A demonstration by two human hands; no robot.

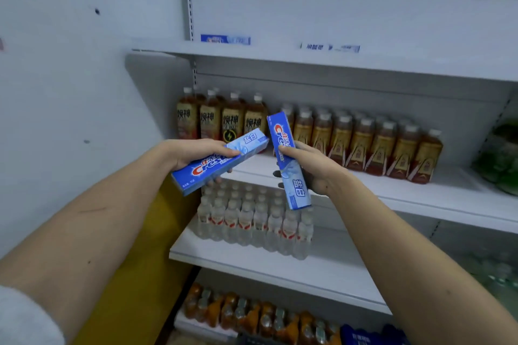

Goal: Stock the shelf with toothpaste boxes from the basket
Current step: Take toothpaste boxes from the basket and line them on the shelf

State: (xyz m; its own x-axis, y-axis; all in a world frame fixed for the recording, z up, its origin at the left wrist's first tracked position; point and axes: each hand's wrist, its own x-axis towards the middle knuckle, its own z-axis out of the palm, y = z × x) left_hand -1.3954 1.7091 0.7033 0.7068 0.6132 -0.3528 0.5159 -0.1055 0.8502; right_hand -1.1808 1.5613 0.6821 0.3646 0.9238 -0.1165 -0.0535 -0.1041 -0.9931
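Observation:
My left hand grips a blue Crest toothpaste box that lies tilted, its light end pointing up to the right. My right hand grips a second blue toothpaste box held nearly upright, logo end on top. Both boxes hover in front of the shelf unit, their upper ends close together. On the top shelf two more toothpaste boxes lie flat, one at the left and one further right. The basket is not in view.
Brown tea bottles fill the shelf behind my hands. Clear water bottles stand one shelf lower, orange drinks at the bottom. A white wall is at left, a yellow object beneath my left arm, green bottles at far right.

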